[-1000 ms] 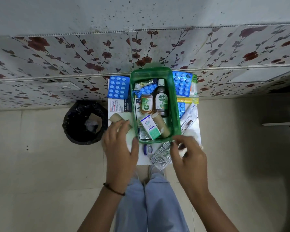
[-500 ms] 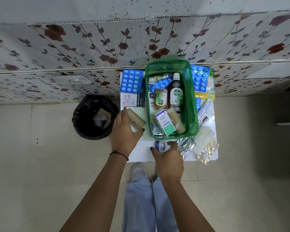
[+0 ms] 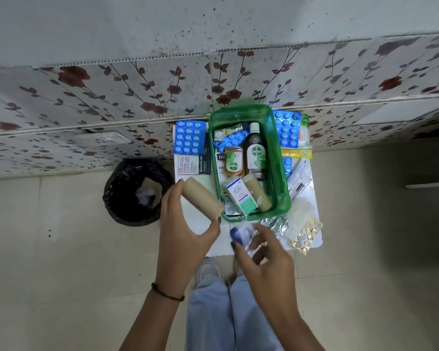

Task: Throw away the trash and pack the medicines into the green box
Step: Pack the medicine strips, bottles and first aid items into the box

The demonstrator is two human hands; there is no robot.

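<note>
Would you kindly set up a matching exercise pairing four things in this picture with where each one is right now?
Things:
1. cardboard tube
2. Dettol bottle
3. small blue-capped bottle
4. bin with black liner

Places:
A. on the floor, left of the table
B. held in the left hand
C. lying inside the green box
D. held in the right hand

Pairs: 1-B, 2-C, 3-D, 4-A
</note>
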